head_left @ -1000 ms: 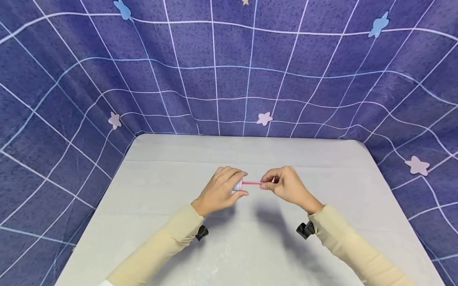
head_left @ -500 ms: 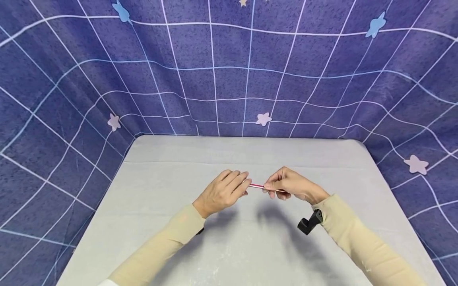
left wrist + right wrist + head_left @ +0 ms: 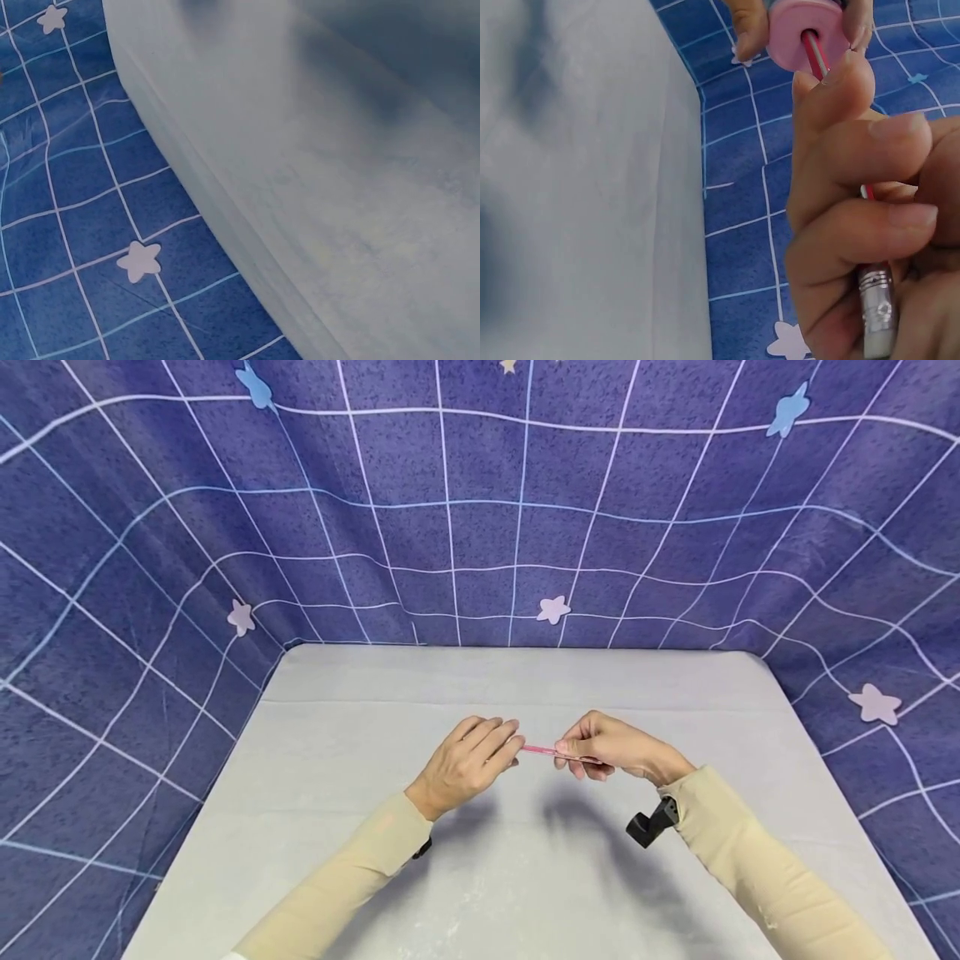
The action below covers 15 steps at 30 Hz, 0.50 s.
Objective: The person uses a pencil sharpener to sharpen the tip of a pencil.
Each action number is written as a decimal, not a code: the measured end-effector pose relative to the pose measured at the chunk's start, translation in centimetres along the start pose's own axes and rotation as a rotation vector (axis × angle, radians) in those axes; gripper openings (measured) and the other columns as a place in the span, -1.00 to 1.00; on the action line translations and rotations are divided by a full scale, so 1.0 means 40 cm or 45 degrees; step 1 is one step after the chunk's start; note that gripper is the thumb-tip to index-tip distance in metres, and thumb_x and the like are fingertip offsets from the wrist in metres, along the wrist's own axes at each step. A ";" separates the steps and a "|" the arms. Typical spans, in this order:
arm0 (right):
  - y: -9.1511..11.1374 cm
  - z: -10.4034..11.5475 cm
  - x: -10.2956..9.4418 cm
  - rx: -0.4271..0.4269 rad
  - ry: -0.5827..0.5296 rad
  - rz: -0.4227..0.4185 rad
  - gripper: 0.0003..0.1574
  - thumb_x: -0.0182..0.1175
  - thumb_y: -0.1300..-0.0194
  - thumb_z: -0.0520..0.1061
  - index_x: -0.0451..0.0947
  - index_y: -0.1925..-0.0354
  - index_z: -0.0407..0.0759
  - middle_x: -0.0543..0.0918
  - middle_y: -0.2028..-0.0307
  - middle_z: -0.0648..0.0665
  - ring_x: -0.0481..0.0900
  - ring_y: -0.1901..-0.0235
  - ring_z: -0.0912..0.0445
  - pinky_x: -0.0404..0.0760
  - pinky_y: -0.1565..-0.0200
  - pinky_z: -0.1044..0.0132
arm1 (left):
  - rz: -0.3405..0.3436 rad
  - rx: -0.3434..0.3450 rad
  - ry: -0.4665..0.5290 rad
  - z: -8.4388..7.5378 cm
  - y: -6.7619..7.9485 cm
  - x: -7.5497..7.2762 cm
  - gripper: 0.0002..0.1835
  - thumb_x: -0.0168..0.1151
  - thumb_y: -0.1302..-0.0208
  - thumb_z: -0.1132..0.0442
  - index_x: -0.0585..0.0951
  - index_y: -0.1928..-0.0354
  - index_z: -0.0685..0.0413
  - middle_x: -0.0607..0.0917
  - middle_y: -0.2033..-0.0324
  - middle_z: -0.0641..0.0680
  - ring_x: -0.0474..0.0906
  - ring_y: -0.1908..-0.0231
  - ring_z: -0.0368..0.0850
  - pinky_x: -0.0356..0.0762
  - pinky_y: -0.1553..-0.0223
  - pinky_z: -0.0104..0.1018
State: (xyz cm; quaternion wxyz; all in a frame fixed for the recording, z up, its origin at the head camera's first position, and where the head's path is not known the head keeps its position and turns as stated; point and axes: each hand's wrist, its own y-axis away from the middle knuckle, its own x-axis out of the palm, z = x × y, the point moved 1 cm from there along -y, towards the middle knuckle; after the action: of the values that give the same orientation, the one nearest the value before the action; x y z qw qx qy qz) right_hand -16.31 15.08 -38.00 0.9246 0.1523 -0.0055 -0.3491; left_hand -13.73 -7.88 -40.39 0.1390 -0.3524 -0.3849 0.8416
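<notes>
In the head view my left hand (image 3: 465,764) is back side up, and its fingers hide what it holds. The right wrist view shows a pink, round-faced pencil sharpener (image 3: 793,51) gripped between that hand's thumb and fingers. A red and white striped pencil (image 3: 538,749) runs from my left fingertips to my right hand (image 3: 613,747). Its front end sits inside the sharpener's hole. The right thumb and fingers are curled round the pencil's shaft, and its silver ferrule and pale eraser (image 3: 877,341) show below them. Both hands are above the table. The left wrist view shows neither hand.
A pale cloth-covered table (image 3: 360,693) lies under both hands, which cast shadows on it. Blue grid-patterned curtain (image 3: 480,527) with star shapes surrounds the back and sides. A black wrist camera (image 3: 651,822) hangs under the right sleeve.
My left hand has rolled over, hiding the sharpener that showed a second ago. The right hand has turned round with the pencil, whose visible stripes have shifted.
</notes>
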 end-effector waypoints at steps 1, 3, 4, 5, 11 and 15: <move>0.001 0.000 0.000 0.001 0.007 0.003 -0.63 0.06 -0.25 -0.14 0.52 0.40 -0.50 0.48 0.77 -0.04 0.23 0.86 0.25 0.13 0.78 0.47 | -0.007 -0.001 0.007 -0.001 0.001 -0.001 -0.70 -0.05 -0.31 0.12 0.55 0.16 0.19 0.63 0.17 0.14 0.56 0.22 -0.01 0.45 0.18 -0.26; 0.002 0.002 0.001 0.008 0.022 0.018 -0.62 0.07 -0.24 -0.14 0.52 0.41 -0.51 0.46 0.78 -0.04 0.20 0.86 0.26 0.12 0.78 0.47 | -0.025 -0.004 0.023 -0.004 0.002 -0.005 -0.71 -0.04 -0.30 0.13 0.55 0.18 0.18 0.63 0.18 0.14 0.56 0.23 -0.01 0.46 0.19 -0.26; 0.003 0.002 0.001 0.013 0.031 0.025 -0.64 0.07 -0.24 -0.13 0.53 0.43 -0.47 0.46 0.79 -0.03 0.19 0.86 0.26 0.11 0.78 0.47 | -0.035 -0.006 0.031 -0.006 0.003 -0.006 -0.72 -0.03 -0.30 0.13 0.56 0.19 0.18 0.63 0.19 0.14 0.56 0.24 -0.01 0.46 0.20 -0.26; 0.004 0.004 0.001 0.016 0.041 0.034 -0.64 0.06 -0.25 -0.13 0.53 0.45 -0.46 0.45 0.79 -0.03 0.17 0.86 0.26 0.10 0.78 0.47 | -0.047 -0.006 0.034 -0.007 0.004 -0.007 -0.72 -0.03 -0.30 0.14 0.56 0.20 0.18 0.63 0.20 0.14 0.56 0.24 -0.01 0.46 0.21 -0.25; 0.031 0.002 -0.024 0.008 0.076 0.060 -0.67 0.02 -0.27 -0.16 0.52 0.50 -0.38 0.43 0.81 -0.01 0.16 0.87 0.29 0.08 0.80 0.45 | -0.154 -0.133 0.018 0.018 0.027 -0.013 -0.75 0.03 -0.25 0.15 0.58 0.28 0.20 0.64 0.26 0.15 0.56 0.29 0.01 0.44 0.24 -0.20; 0.039 -0.010 -0.031 0.005 0.060 0.059 -0.68 0.01 -0.28 -0.15 0.52 0.47 -0.37 0.43 0.79 -0.02 0.16 0.86 0.29 0.08 0.80 0.44 | -0.162 -0.232 0.051 0.031 0.032 -0.019 -0.74 0.08 -0.22 0.12 0.56 0.27 0.20 0.63 0.24 0.15 0.55 0.25 0.02 0.43 0.23 -0.19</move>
State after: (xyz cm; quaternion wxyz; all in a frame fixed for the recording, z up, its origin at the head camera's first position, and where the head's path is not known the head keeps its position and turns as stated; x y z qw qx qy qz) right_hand -16.20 17.10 -37.80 0.9321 0.1621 0.0122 -0.3238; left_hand -14.01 -9.80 -40.40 0.1673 -0.3552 -0.4787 0.7853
